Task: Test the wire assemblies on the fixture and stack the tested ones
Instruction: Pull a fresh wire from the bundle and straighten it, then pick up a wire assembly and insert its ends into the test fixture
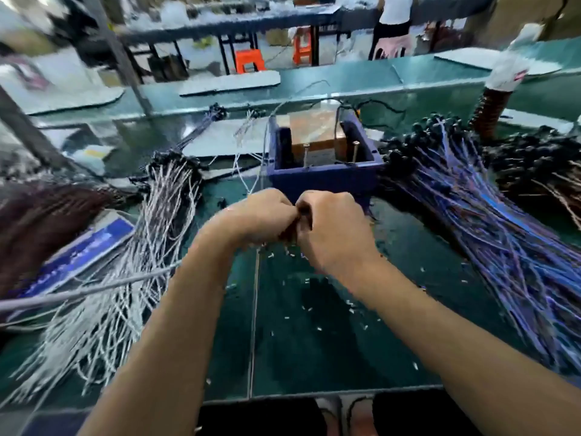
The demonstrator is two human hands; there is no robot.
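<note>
Curling inward, the fingers of the left hand (261,215) and the right hand (333,228) are pressed knuckle to knuckle at frame centre, pinching a small dark piece that is too blurred to be identified. Just behind them the dark blue box-shaped plastic fixture (323,171) is seen on the green table mat (314,341). White wire assemblies (125,262) are heaped at left, blue-purple wire assemblies (503,247) at right.

Factory assembly workshop. Green table (314,309) at centre, heaped with wire bundles: white (132,247) at left, blue (503,240) at right. A blue test fixture (323,177) stands between them. Further tables (345,80) and orange stools (250,60) fill the upper frame.
</note>
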